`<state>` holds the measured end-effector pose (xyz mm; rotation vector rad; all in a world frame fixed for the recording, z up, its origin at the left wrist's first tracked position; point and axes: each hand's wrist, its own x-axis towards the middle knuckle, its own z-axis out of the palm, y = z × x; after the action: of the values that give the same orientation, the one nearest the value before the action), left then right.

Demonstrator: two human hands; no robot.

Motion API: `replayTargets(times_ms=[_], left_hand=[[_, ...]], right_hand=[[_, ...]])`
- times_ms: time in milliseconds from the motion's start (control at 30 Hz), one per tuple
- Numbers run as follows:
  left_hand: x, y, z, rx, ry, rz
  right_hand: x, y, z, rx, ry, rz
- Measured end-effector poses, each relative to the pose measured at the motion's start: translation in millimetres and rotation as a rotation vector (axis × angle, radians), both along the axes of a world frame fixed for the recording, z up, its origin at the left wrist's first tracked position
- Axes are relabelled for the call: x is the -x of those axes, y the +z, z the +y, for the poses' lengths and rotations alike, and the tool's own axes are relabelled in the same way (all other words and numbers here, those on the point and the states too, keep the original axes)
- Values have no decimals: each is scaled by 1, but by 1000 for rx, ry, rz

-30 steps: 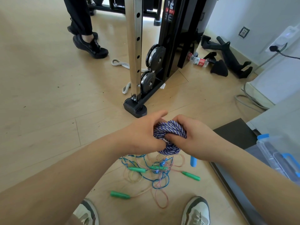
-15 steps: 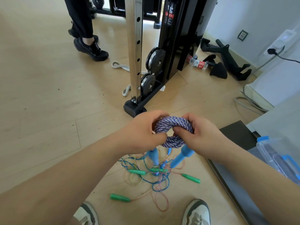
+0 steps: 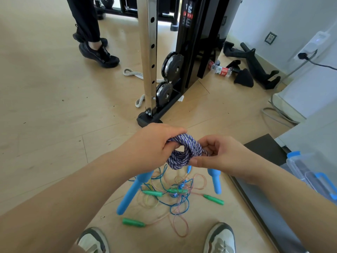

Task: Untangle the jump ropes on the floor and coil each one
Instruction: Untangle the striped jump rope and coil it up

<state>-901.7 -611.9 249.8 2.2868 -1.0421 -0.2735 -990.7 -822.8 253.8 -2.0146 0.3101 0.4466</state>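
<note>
1. Purple-and-white braided rope (image 3: 184, 152), wound into a small coil, sits at the centre of the frame, held above the floor between both hands.
2. The left hand (image 3: 151, 143) grips the coil's upper left side, its fingers curled over the strands.
3. The right hand (image 3: 218, 156) pinches the coil's right edge, with the thumb pressed on the lower strands and the fingers curled behind them.
4. Two blue foam handles hang below the coil. The longer handle (image 3: 133, 192) slants toward the lower left, and the shorter handle (image 3: 215, 181) hangs just under the right hand.
5. On the wooden floor (image 3: 54, 125), lower centre, lies a tangle of thin cords (image 3: 173, 194), blue and pink, with green handles (image 3: 134, 222) among and beside them.
6. A black gym machine (image 3: 191, 70) stands upper centre. Another person's black shoe (image 3: 99, 53) is at the upper left, and a clear box (image 3: 310, 172) with blue latches is at the right edge.
</note>
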Motion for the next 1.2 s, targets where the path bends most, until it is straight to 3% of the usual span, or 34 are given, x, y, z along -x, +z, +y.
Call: replayTargets(times_ms=[233,333,533,667,967,1067,1200], left_hand=[[-4,-11,4,-71,-2,-30],[-6,-14,4,-127,8,-75],[-3,-23,-1,-272,94,-168],[-2,-24,-2,-178,169,-126],[-11,-18,6,-63,285,-156],[-11,-22,7,-63,288,-149],[1,-25,-1,8,228,-76]], right_hand=[[-2,-2,-18,334,2,-19],[-1,-2,-17,372,-20,58],[0,4,-8,-113,-104,249],[0,12,-1,-443,-76,329],[10,23,-13,-533,38,463],[9,22,-17,-608,-84,400],[2,17,-8,-859,-286,211]])
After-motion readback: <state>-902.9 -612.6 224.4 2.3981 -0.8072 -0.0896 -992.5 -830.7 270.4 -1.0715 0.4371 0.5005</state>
